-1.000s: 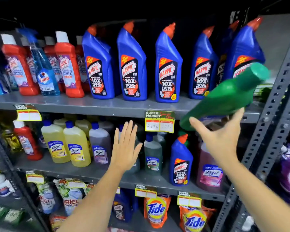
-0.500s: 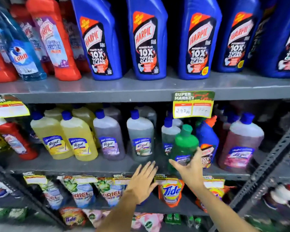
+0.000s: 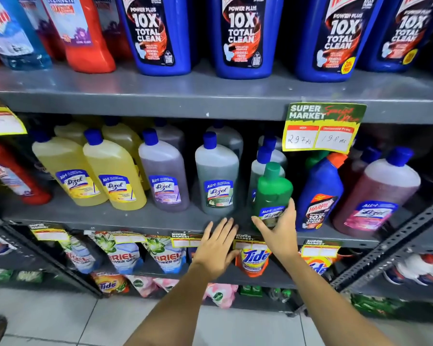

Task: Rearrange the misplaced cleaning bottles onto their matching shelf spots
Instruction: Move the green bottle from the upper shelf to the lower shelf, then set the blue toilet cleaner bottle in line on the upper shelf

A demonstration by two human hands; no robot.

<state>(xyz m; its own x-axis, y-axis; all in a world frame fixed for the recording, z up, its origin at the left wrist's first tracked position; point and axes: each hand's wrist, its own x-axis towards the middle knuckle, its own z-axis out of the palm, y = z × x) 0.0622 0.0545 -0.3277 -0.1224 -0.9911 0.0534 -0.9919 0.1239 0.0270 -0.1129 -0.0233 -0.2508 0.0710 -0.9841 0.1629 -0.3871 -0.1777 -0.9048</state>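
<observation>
Green bottle (image 3: 273,193) gripped low by right hand (image 3: 278,233); left hand (image 3: 216,248) open, empty.
Risk: knocking blue bottle (image 3: 319,193) just right.

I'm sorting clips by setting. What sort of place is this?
Most likely a supermarket's cleaning-products aisle: grey metal shelving stocked with rows of identical Harpic bottles and Lizol bottles, plus a "Super Market" price tag with handwritten prices.

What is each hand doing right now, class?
Left hand: open, fingers spread, holding nothing.
Right hand: closed around the green bottle.
</observation>
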